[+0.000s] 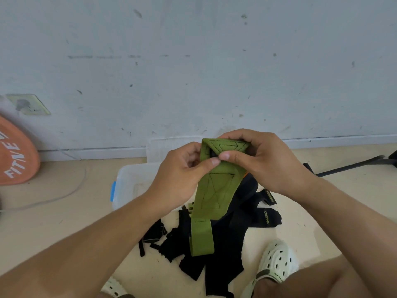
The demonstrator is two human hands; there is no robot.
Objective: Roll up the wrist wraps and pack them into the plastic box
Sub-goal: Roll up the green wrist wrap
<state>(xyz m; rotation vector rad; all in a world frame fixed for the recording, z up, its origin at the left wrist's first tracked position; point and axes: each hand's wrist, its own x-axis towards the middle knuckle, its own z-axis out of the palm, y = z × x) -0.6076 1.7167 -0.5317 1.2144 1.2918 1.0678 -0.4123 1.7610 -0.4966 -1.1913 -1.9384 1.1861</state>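
A green wrist wrap [214, 192] hangs in front of me, its top end folded over. My left hand [182, 179] pinches that folded top from the left with thumb and fingers. My right hand [257, 162] grips it from the right, thumb pressed on the fold. The wrap's narrower tail dangles down over a pile of black wrist wraps [217, 252] on the floor. A clear plastic box [129, 186] with a blue latch lies behind my left hand, partly hidden by it.
A white wall with a baseboard runs across the back. An orange fitness disc [15, 155] leans at the far left, a thin cable [71, 190] curving beside it. A black bar [348, 166] lies at right. My white perforated shoes [277, 261] sit near the pile.
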